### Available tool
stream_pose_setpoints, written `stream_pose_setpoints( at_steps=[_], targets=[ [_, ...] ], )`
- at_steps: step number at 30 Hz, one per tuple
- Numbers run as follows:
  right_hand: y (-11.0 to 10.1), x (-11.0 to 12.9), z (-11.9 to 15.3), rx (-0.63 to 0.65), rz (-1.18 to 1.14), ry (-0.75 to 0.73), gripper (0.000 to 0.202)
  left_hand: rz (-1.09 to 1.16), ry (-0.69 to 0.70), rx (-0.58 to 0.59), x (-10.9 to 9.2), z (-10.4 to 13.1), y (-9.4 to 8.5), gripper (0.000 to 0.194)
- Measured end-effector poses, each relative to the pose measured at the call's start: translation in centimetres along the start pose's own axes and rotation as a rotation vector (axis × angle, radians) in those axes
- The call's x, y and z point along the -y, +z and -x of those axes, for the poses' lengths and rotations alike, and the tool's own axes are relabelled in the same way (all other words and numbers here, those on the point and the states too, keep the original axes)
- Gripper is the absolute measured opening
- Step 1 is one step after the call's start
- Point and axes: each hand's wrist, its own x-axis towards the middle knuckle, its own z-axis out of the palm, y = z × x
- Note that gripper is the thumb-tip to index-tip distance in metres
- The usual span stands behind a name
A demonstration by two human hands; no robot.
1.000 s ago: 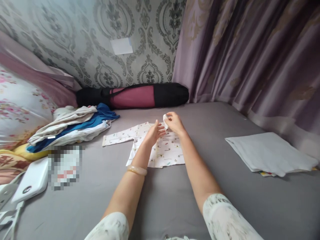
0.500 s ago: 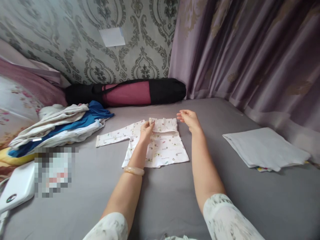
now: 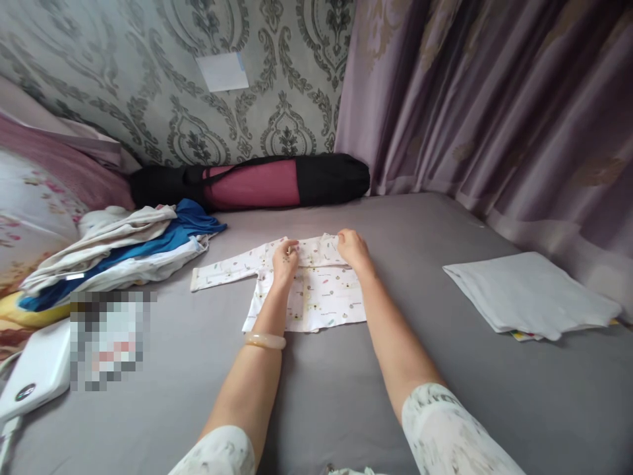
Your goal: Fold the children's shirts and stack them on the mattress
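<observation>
A small white long-sleeved shirt (image 3: 324, 300) with a tiny print lies flat on the bed. Its left sleeve stretches out to the side, while the right sleeve is folded inward across the upper chest. My left hand (image 3: 285, 260), with a pale bangle on the wrist, is closed at the end of the folded sleeve near the collar. Over the shirt's right shoulder fold, my right hand (image 3: 353, 249) is closed with its fingertips on the fabric. Both sets of fingertips are partly hidden.
Crumpled clothes (image 3: 128, 254) lie at the left, behind a white power bank (image 3: 42, 363) with a cable. A folded grey-white cloth (image 3: 531, 293) rests on the right. A black and maroon long bag (image 3: 252, 183) lies along the wall, beside purple curtains (image 3: 425, 99).
My right hand has moved left and down onto the shirt's folded right edge, its fingers closing. The folded sleeve looks flatter. My left hand has stayed nearly in place.
</observation>
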Motion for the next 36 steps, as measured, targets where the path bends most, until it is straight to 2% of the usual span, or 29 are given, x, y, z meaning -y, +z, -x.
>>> stream_pose_setpoints(
  at_steps=[3,7,12,15,18,20,22,26,31,36],
  targets=[
    [1.3,1.3,0.7,0.074,0.118,-0.059,0.038,-0.088,0.059,0.025,0.0,-0.1,-0.1,0.03],
    [3.3,1.7,1.4,0.107,0.17,-0.105,0.041,-0.201,0.1,0.014,-0.1,-0.1,-0.2,0.032],
    [5.4,1.3,1.8,0.121,0.175,-0.064,0.061,-0.318,0.134,0.021,-0.2,0.2,-0.4,0.035],
    [6.0,1.3,2.0,0.129,0.163,-0.039,0.066,-0.374,0.161,0.037,-0.1,0.3,-0.5,0.037],
    [5.9,1.4,1.9,0.127,0.156,-0.033,0.066,-0.418,0.174,0.057,0.0,0.4,-0.6,0.037],
    [5.2,1.0,1.5,0.119,0.139,-0.066,0.056,-0.439,0.172,0.069,0.1,0.4,-0.6,0.037],
    [4.2,0.3,0.9,0.065,0.115,-0.088,0.044,-0.452,0.167,0.081,0.1,0.4,-0.5,0.036],
    [2.4,-2.0,-0.8,-0.069,0.1,-0.008,0.045,-0.46,0.171,0.1,0.1,0.3,-0.4,0.035],
    [2.4,-4.0,-2.2,0.042,0.118,0.024,0.049,-0.449,0.164,0.106,0.3,0.3,-0.2,0.036],
    [2.8,-4.4,-2.7,0.048,0.116,-0.019,0.039,-0.434,0.153,0.101,0.4,0.4,-0.2,0.037]
  ],
)
